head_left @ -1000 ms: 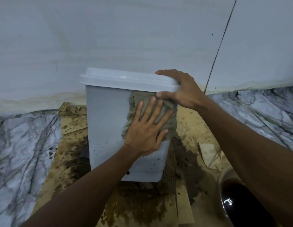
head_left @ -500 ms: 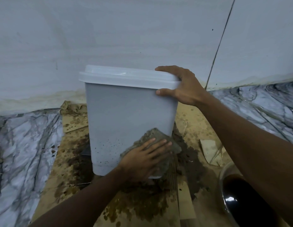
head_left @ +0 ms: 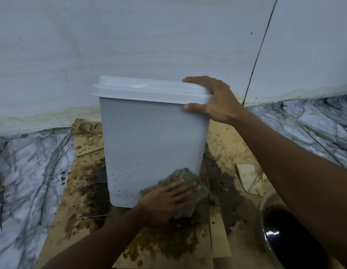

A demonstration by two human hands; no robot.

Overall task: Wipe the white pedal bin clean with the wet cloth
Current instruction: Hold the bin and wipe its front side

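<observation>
The white pedal bin (head_left: 151,136) stands upright on stained cardboard, lid closed, with dark specks across its lower front. My left hand (head_left: 166,200) lies flat with straight fingers on the dirty grey-brown wet cloth (head_left: 180,178), pressing it against the bin's bottom right corner. My right hand (head_left: 215,100) grips the lid's right end, fingers over the top and thumb on the front just under the rim.
Wet, brown-stained cardboard (head_left: 81,200) covers the floor under the bin. Marble-patterned floor (head_left: 27,171) lies to the left and right. A glass bowl of dark liquid (head_left: 285,239) sits at the lower right. A white wall (head_left: 149,35) rises close behind.
My left hand has slid the cloth from the bin's upper right front down to its bottom right corner. The right hand has kept its hold on the lid.
</observation>
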